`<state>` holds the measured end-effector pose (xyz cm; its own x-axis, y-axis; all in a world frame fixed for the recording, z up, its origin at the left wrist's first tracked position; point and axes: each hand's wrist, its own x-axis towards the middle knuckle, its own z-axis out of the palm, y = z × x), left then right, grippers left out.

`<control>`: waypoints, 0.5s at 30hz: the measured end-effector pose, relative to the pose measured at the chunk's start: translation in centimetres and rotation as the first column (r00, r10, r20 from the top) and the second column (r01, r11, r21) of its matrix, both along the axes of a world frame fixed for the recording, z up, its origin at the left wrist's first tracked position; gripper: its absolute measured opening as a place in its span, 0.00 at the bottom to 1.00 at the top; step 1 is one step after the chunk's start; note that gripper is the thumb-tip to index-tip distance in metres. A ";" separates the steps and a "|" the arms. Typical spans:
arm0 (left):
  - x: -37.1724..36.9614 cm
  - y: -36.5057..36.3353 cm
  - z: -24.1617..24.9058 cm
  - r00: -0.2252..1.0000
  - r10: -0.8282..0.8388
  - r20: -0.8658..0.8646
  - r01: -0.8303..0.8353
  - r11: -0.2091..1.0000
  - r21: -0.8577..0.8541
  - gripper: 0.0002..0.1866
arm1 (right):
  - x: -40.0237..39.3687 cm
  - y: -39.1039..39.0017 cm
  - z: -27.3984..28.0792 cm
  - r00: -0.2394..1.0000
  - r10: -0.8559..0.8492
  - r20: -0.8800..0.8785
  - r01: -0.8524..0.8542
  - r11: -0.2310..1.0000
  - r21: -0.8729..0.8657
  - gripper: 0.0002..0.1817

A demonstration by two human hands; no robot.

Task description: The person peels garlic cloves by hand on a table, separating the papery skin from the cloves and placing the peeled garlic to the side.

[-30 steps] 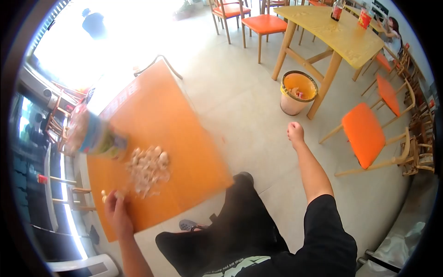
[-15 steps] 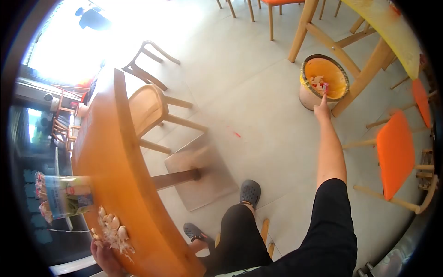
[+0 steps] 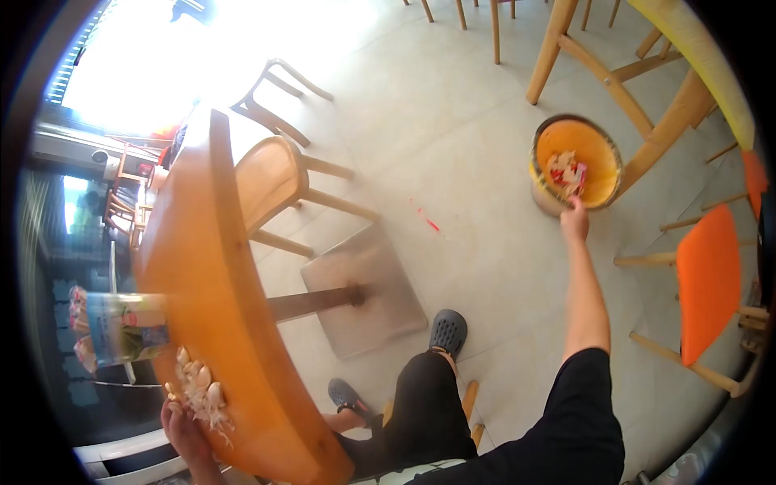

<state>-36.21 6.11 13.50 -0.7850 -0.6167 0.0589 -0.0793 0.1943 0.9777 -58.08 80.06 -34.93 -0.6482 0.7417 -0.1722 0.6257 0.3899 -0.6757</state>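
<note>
My right hand [image 3: 575, 221] reaches out over the floor, its fingers closed on the near rim of a round waste bin [image 3: 551, 204]. The bin has an orange-yellow inside, with pale scraps and a red and pink wrapper [image 3: 579, 173] at the bottom. At the lower left, my left hand [image 3: 187, 443] rests by the wooden table's edge with its fingers bent. A garlic clove [image 3: 172, 394] shows at its fingertips, though the grip is partly hidden. Beside it lies a small pile of garlic cloves and papery skins [image 3: 204, 394].
On the wooden table [image 3: 212, 267] stands a clear container [image 3: 129, 327] with packets. A wooden chair [image 3: 271, 182] is beyond the table's metal base plate [image 3: 380, 311]. A red strip [image 3: 428, 221] lies on the floor. An orange chair [image 3: 710, 283] and a yellow-topped table [image 3: 687, 32] are at right.
My right hand has drawn the bin toward me across the floor, away from the yellow table's leg. My left hand stays by the garlic. The whole view has shifted slightly.
</note>
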 end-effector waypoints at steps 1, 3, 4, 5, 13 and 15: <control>0.1 -0.6 0.1 1.000 -0.005 -0.007 0.005 1.000 0.004 0.12 | 2.6 -2.8 -0.5 0.999 -0.010 -0.043 0.010 1.000 -0.015 0.22; 2.1 -5.8 -0.2 0.989 -0.146 0.033 0.145 0.989 0.022 0.19 | 8.1 -8.8 -0.3 1.000 -0.001 -0.027 -0.001 0.997 -0.083 0.18; 2.0 -6.0 -0.1 0.977 -0.209 0.048 0.209 0.978 0.007 0.19 | 11.0 -12.2 0.1 0.998 0.025 -0.049 -0.028 0.999 -0.043 0.14; 2.0 -5.6 0.0 0.983 -0.173 0.060 0.176 0.983 -0.045 0.19 | 13.7 -15.2 -0.4 0.993 0.052 -0.109 -0.058 0.997 -0.055 0.13; 1.3 -2.2 1.0 0.995 -0.082 -0.059 0.089 0.990 0.110 0.13 | 24.5 -31.0 1.8 0.970 0.244 -0.002 -0.228 0.900 -0.371 0.14; 1.2 -1.3 -0.1 0.993 -0.078 -0.088 0.088 0.989 0.118 0.13 | 24.9 -31.0 1.5 0.961 0.275 0.002 -0.250 0.876 -0.411 0.16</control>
<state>-35.01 4.84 13.39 -0.8294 -0.5560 0.0546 0.0142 0.0767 0.9969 -33.22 49.10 -33.43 -0.7890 0.4037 -0.4631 0.5814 0.2469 -0.7752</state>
